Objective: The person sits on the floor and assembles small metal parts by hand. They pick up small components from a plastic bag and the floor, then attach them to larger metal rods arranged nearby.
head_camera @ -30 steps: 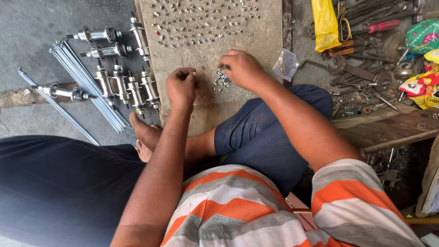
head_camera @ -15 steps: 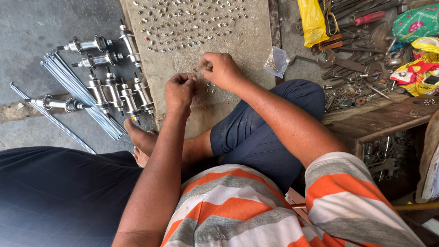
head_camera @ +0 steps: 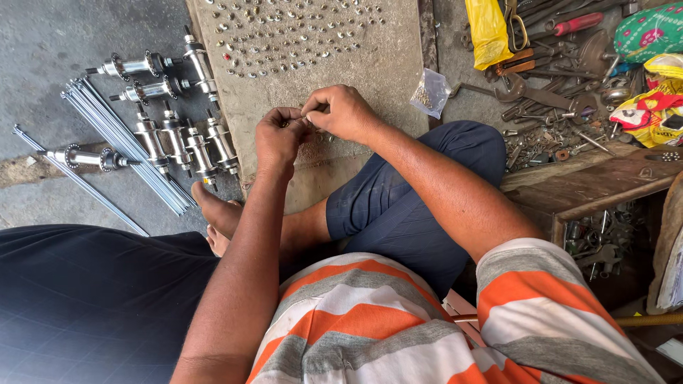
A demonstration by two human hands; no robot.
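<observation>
My left hand (head_camera: 279,136) and my right hand (head_camera: 344,112) meet fingertip to fingertip over a flat stone slab (head_camera: 398,78). They pinch a small metal part (head_camera: 307,119) between them; it is too small to identify. Many small metal nuts (head_camera: 284,35) lie spread across the far half of the slab. I sit cross-legged, one bare foot (head_camera: 217,213) tucked under my left forearm.
Several shiny wheel hubs (head_camera: 181,139) and a bundle of thin metal spokes (head_camera: 121,142) lie on the concrete at left. A small clear bag of parts (head_camera: 429,91) sits right of the slab. A yellow bag (head_camera: 488,28), wrenches and loose tools (head_camera: 548,78) crowd the right.
My right hand has come back from the loose parts on the slab toward my left hand. Both hands now pinch together.
</observation>
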